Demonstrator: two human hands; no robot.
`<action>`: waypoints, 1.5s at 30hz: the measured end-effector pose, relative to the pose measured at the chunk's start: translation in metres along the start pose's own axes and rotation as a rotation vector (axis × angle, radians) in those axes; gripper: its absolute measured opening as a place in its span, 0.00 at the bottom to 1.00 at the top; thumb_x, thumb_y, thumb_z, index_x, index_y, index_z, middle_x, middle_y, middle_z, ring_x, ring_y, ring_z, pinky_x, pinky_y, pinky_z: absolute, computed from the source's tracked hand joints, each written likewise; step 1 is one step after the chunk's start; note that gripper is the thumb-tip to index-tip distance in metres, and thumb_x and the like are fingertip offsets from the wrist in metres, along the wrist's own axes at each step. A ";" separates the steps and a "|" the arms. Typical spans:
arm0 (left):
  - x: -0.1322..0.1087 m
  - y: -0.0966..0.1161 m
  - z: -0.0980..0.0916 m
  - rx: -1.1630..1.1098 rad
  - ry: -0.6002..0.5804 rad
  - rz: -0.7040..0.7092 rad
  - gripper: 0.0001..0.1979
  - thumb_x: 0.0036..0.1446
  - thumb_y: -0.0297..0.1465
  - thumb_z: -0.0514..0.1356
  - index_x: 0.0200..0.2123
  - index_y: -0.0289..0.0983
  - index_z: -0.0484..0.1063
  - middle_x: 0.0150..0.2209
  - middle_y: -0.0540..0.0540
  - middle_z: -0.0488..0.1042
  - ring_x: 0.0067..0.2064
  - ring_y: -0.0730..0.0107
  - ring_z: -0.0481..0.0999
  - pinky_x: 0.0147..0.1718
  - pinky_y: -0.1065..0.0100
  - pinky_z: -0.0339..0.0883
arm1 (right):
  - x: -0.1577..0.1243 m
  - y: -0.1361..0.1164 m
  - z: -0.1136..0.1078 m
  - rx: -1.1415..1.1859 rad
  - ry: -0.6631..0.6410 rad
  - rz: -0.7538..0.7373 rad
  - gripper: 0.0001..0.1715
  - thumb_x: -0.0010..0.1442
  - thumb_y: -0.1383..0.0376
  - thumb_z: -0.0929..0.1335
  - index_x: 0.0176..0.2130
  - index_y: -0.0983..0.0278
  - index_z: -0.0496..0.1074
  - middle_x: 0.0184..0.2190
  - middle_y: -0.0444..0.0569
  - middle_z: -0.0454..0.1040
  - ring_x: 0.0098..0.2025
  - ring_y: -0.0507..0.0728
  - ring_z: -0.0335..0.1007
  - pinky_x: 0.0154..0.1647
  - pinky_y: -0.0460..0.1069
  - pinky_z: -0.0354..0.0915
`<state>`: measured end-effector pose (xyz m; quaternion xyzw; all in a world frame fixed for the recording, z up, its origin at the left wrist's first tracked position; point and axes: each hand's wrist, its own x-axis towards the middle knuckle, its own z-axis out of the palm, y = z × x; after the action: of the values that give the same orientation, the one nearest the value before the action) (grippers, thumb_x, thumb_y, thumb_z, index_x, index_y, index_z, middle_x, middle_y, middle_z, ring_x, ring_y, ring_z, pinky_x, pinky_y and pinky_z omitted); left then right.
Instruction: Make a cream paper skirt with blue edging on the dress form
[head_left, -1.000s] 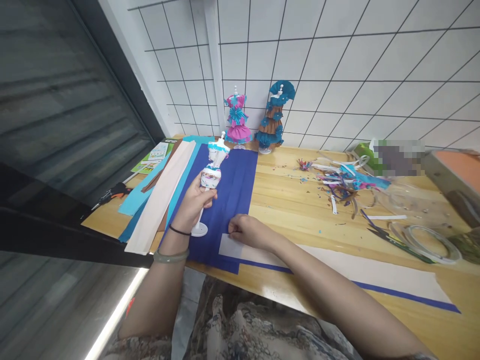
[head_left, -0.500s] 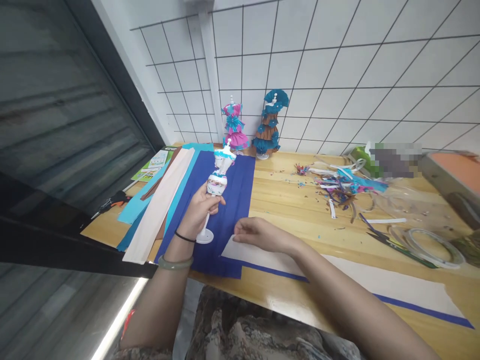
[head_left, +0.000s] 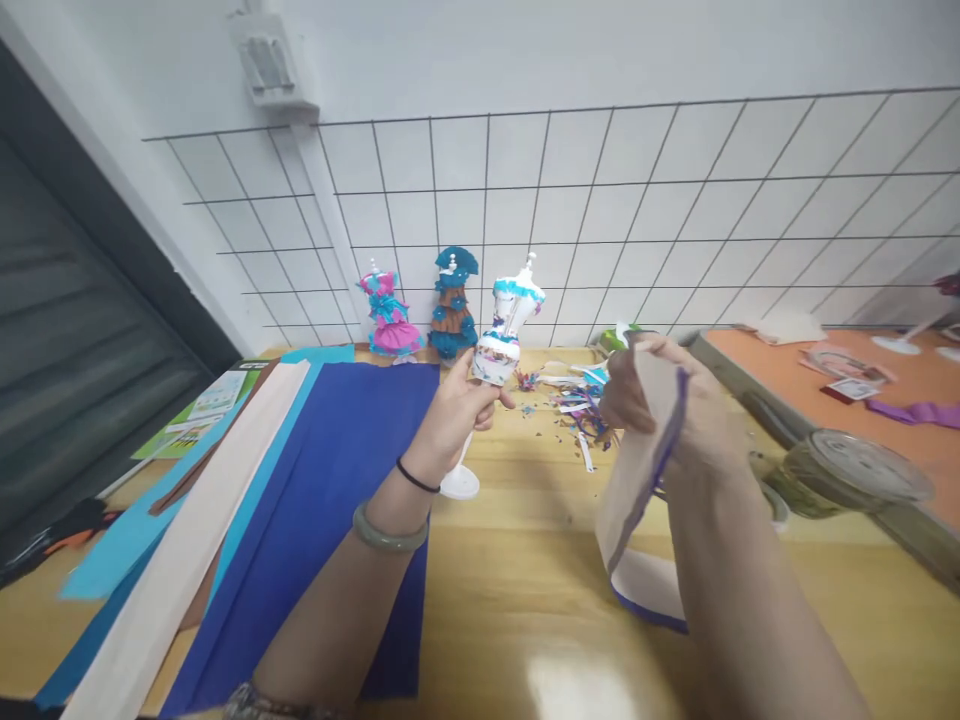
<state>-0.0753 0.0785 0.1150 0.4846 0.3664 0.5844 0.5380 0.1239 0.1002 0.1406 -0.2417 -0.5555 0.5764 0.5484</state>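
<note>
My left hand [head_left: 461, 405] is closed around the stand of a small white dress form [head_left: 510, 325], held upright. Blue, purple and brown scraps cling to its torso, and its round base shows below my wrist. Raised at the right, my right hand [head_left: 694, 400] is closed on a pale crepe paper strip [head_left: 626, 490] with a dark blue edge. The strip hangs from my fingers and curls under towards my forearm; its far end is hidden. The hand is slightly blurred. Strip and dress form are apart.
Two dressed forms, one pink and blue [head_left: 391, 320], one brown and teal [head_left: 453, 310], stand by the tiled wall. A dark blue paper sheet [head_left: 322, 480] and coloured strips lie left. Paper scraps [head_left: 581, 410], a ribbon spool [head_left: 855, 470] and an orange-topped box [head_left: 832, 375] are right.
My right hand has lifted the pale strip off the table and moved right with it. My left hand still holds the dress form, now farther right in view. The camera view has shifted.
</note>
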 end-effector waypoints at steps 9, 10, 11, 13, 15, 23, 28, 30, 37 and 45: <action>0.013 -0.027 0.019 -0.036 -0.102 -0.072 0.28 0.50 0.31 0.61 0.55 0.38 0.57 0.26 0.53 0.69 0.18 0.82 0.53 0.18 0.73 0.43 | 0.001 0.011 -0.005 -0.367 -0.117 -0.031 0.11 0.55 0.59 0.70 0.36 0.61 0.67 0.23 0.41 0.62 0.21 0.47 0.57 0.19 0.43 0.55; 0.013 -0.028 0.018 -0.045 -0.105 -0.066 0.28 0.51 0.31 0.61 0.55 0.39 0.58 0.25 0.53 0.68 0.18 0.82 0.54 0.18 0.73 0.43 | 0.001 0.014 -0.003 -0.433 -0.147 -0.026 0.12 0.56 0.59 0.70 0.38 0.61 0.67 0.23 0.40 0.61 0.22 0.47 0.57 0.19 0.43 0.55; 0.013 -0.027 0.017 -0.054 -0.108 -0.061 0.27 0.51 0.31 0.61 0.54 0.39 0.59 0.24 0.54 0.66 0.19 0.82 0.54 0.18 0.73 0.44 | 0.002 0.017 -0.002 -0.492 -0.164 -0.030 0.13 0.56 0.59 0.69 0.40 0.61 0.67 0.23 0.40 0.60 0.23 0.47 0.56 0.20 0.43 0.55; 0.012 -0.024 0.016 -0.073 -0.105 -0.055 0.26 0.52 0.30 0.61 0.54 0.39 0.59 0.22 0.56 0.63 0.18 0.81 0.54 0.19 0.73 0.46 | 0.003 0.021 0.000 -0.601 -0.151 -0.071 0.13 0.57 0.58 0.68 0.41 0.60 0.65 0.22 0.39 0.57 0.23 0.47 0.54 0.20 0.43 0.53; 0.010 -0.020 0.017 -0.090 -0.105 -0.042 0.24 0.53 0.28 0.60 0.54 0.40 0.59 0.21 0.57 0.60 0.18 0.82 0.52 0.19 0.73 0.47 | 0.003 0.023 0.002 -0.685 -0.121 -0.127 0.12 0.58 0.59 0.68 0.41 0.60 0.64 0.22 0.38 0.57 0.23 0.47 0.54 0.20 0.43 0.53; 0.004 -0.011 0.025 -0.111 -0.149 0.012 0.17 0.54 0.26 0.58 0.49 0.39 0.64 0.27 0.53 0.68 0.22 0.80 0.60 0.24 0.73 0.55 | 0.002 0.027 0.004 -0.745 -0.075 -0.170 0.14 0.56 0.59 0.69 0.39 0.60 0.63 0.22 0.39 0.62 0.22 0.47 0.55 0.20 0.43 0.53; 0.003 -0.012 0.026 -0.094 -0.138 0.041 0.16 0.52 0.25 0.58 0.46 0.37 0.67 0.30 0.51 0.70 0.23 0.79 0.61 0.24 0.73 0.56 | 0.002 0.027 0.007 -0.585 -0.086 -0.137 0.15 0.56 0.59 0.69 0.39 0.60 0.61 0.20 0.38 0.64 0.20 0.47 0.55 0.19 0.43 0.51; 0.002 -0.012 0.027 -0.095 -0.139 0.046 0.14 0.52 0.24 0.57 0.44 0.36 0.68 0.28 0.52 0.68 0.23 0.79 0.59 0.23 0.74 0.54 | 0.003 0.028 0.009 -0.500 -0.099 -0.114 0.15 0.55 0.59 0.70 0.38 0.60 0.60 0.20 0.38 0.64 0.20 0.47 0.55 0.18 0.43 0.51; 0.000 -0.011 0.030 -0.148 -0.159 0.058 0.13 0.51 0.22 0.53 0.41 0.34 0.70 0.28 0.51 0.67 0.25 0.78 0.59 0.25 0.75 0.55 | 0.007 0.031 0.012 -0.359 -0.124 -0.075 0.16 0.53 0.61 0.71 0.34 0.61 0.59 0.22 0.38 0.65 0.22 0.47 0.60 0.20 0.43 0.55; -0.002 -0.011 0.029 -0.142 -0.167 0.052 0.19 0.47 0.20 0.54 0.44 0.35 0.69 0.33 0.48 0.72 0.28 0.76 0.64 0.25 0.75 0.55 | 0.006 0.034 0.006 -0.426 -0.114 -0.135 0.16 0.54 0.60 0.71 0.36 0.60 0.60 0.23 0.38 0.63 0.23 0.47 0.58 0.21 0.44 0.53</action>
<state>-0.0442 0.0757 0.1121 0.5015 0.2653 0.5802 0.5844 0.1043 0.1103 0.1131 -0.2813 -0.7098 0.4209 0.4897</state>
